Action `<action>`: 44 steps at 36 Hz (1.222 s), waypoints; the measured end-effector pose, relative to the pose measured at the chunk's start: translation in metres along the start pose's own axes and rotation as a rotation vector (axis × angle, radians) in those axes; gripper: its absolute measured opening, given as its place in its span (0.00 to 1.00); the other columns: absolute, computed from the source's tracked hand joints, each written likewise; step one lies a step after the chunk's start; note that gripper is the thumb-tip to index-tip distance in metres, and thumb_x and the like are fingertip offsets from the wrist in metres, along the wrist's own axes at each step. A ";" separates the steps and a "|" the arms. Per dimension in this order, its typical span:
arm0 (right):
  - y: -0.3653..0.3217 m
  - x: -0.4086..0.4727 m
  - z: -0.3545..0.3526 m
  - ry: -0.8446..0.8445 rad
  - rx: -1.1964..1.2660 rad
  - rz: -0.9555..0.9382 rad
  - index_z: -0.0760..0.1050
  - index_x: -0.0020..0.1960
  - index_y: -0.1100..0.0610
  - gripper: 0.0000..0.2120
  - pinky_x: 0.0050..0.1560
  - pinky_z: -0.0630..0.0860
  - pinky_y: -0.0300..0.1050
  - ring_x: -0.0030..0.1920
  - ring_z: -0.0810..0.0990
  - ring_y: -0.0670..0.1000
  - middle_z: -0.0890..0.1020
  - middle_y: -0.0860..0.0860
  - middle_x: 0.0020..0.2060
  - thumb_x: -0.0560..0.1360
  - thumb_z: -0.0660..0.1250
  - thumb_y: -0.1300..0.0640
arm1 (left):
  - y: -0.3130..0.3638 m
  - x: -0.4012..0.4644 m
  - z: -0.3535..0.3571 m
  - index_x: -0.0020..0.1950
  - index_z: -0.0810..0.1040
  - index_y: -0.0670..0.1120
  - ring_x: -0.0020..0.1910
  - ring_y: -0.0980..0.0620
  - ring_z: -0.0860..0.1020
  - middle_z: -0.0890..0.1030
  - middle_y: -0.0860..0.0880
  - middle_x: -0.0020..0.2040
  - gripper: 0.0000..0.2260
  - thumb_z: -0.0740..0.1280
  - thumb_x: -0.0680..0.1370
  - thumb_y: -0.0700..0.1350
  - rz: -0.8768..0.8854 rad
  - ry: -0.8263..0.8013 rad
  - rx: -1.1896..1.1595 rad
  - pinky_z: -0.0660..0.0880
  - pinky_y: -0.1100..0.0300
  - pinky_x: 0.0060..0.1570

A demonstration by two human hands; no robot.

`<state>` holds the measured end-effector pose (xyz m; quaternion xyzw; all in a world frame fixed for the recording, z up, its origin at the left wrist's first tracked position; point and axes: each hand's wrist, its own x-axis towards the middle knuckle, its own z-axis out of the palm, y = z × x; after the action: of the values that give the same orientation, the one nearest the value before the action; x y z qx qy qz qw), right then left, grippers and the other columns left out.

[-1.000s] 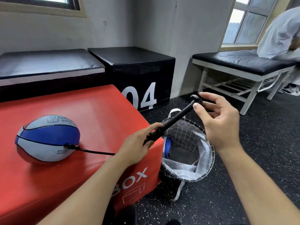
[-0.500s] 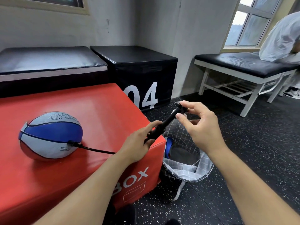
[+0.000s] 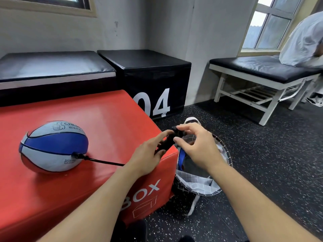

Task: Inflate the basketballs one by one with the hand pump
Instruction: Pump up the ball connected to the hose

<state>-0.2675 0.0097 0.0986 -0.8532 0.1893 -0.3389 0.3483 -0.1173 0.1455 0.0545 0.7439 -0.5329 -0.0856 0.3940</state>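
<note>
A blue, white and red basketball [image 3: 53,145], soft and somewhat flat, lies on the red box [image 3: 108,119] at the left. A thin black hose [image 3: 103,161] runs from its valve to the black hand pump [image 3: 168,141]. My left hand [image 3: 148,154] grips the pump's barrel at the box's right corner. My right hand [image 3: 195,145] pinches the pump's handle between thumb and fingers, close against the barrel. Most of the pump is hidden by both hands.
A checked fabric basket [image 3: 201,186] stands on the floor right of the box, with another blue ball [image 3: 181,158] partly seen inside. A black box marked 04 [image 3: 148,81] sits behind. A padded bench [image 3: 262,70] with a person [image 3: 304,41] on it is at the right.
My right hand has pushed the pump's handle down and left toward my left hand, so the extended rod has slid into the barrel. The ball and hose have stayed in place.
</note>
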 end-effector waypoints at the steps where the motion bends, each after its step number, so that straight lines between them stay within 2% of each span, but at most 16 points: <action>1: 0.000 -0.002 0.001 0.014 -0.010 -0.008 0.81 0.58 0.47 0.14 0.61 0.80 0.49 0.56 0.81 0.40 0.82 0.39 0.54 0.75 0.78 0.55 | 0.000 0.000 0.001 0.75 0.60 0.75 0.61 0.53 0.80 0.81 0.56 0.61 0.37 0.68 0.82 0.38 0.002 -0.004 0.006 0.79 0.44 0.62; 6: 0.002 -0.007 -0.002 0.057 -0.025 -0.011 0.80 0.56 0.46 0.12 0.57 0.81 0.52 0.55 0.82 0.42 0.82 0.40 0.53 0.75 0.78 0.55 | 0.004 -0.002 0.003 0.76 0.61 0.75 0.61 0.55 0.80 0.80 0.59 0.60 0.36 0.69 0.82 0.39 0.017 -0.002 0.031 0.79 0.46 0.61; 10: -0.004 -0.008 -0.013 0.112 0.011 -0.033 0.80 0.57 0.46 0.14 0.54 0.83 0.51 0.56 0.82 0.42 0.82 0.38 0.54 0.75 0.77 0.58 | 0.006 -0.003 0.003 0.76 0.61 0.75 0.62 0.53 0.80 0.80 0.58 0.61 0.36 0.69 0.82 0.39 0.021 -0.009 0.045 0.79 0.45 0.61; 13: -0.013 -0.008 -0.030 0.192 0.083 -0.040 0.81 0.58 0.47 0.13 0.52 0.83 0.48 0.57 0.82 0.42 0.84 0.41 0.55 0.76 0.77 0.59 | 0.006 -0.002 0.003 0.76 0.60 0.76 0.63 0.52 0.80 0.81 0.57 0.62 0.37 0.69 0.82 0.38 0.021 -0.016 0.053 0.79 0.43 0.61; 17: -0.017 -0.008 -0.054 0.322 0.160 -0.061 0.81 0.58 0.47 0.11 0.50 0.85 0.49 0.57 0.85 0.48 0.85 0.45 0.55 0.78 0.75 0.59 | 0.006 -0.001 0.004 0.75 0.61 0.76 0.62 0.52 0.80 0.81 0.57 0.61 0.37 0.69 0.81 0.38 0.033 -0.033 0.067 0.79 0.43 0.60; 21: -0.017 -0.008 -0.068 0.444 0.194 -0.056 0.81 0.59 0.50 0.10 0.49 0.84 0.44 0.57 0.85 0.48 0.85 0.47 0.54 0.80 0.74 0.61 | 0.007 0.000 0.006 0.75 0.61 0.76 0.61 0.52 0.81 0.81 0.57 0.60 0.37 0.69 0.81 0.38 0.048 -0.043 0.072 0.79 0.43 0.59; 26: -0.019 -0.008 -0.060 0.409 0.129 -0.067 0.81 0.64 0.49 0.12 0.51 0.82 0.40 0.62 0.81 0.46 0.83 0.42 0.59 0.81 0.72 0.57 | 0.004 0.001 0.005 0.75 0.61 0.76 0.61 0.51 0.81 0.81 0.57 0.61 0.37 0.69 0.82 0.39 0.047 -0.043 0.063 0.79 0.43 0.60; 35: -0.027 0.000 -0.036 0.282 0.077 -0.117 0.82 0.65 0.53 0.14 0.49 0.80 0.33 0.62 0.80 0.40 0.83 0.43 0.60 0.79 0.74 0.57 | -0.004 0.001 0.000 0.76 0.62 0.74 0.60 0.51 0.80 0.80 0.58 0.60 0.36 0.68 0.82 0.38 0.020 -0.025 0.007 0.79 0.45 0.60; 39: -0.023 0.004 -0.023 0.212 0.062 -0.120 0.82 0.65 0.51 0.15 0.51 0.82 0.38 0.63 0.81 0.43 0.82 0.44 0.61 0.79 0.75 0.57 | -0.006 0.000 -0.003 0.75 0.62 0.74 0.60 0.53 0.80 0.80 0.59 0.59 0.35 0.68 0.82 0.38 0.008 -0.013 -0.023 0.79 0.45 0.60; 44: -0.016 0.005 -0.010 0.129 0.015 -0.107 0.82 0.65 0.49 0.15 0.62 0.81 0.51 0.65 0.79 0.43 0.82 0.39 0.62 0.78 0.75 0.56 | -0.008 0.000 -0.005 0.75 0.61 0.75 0.59 0.55 0.80 0.79 0.60 0.58 0.35 0.68 0.82 0.38 -0.007 -0.007 -0.052 0.80 0.44 0.59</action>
<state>-0.2695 0.0134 0.1176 -0.8360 0.1627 -0.4126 0.3231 -0.1090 0.1496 0.0528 0.7351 -0.5291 -0.1032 0.4110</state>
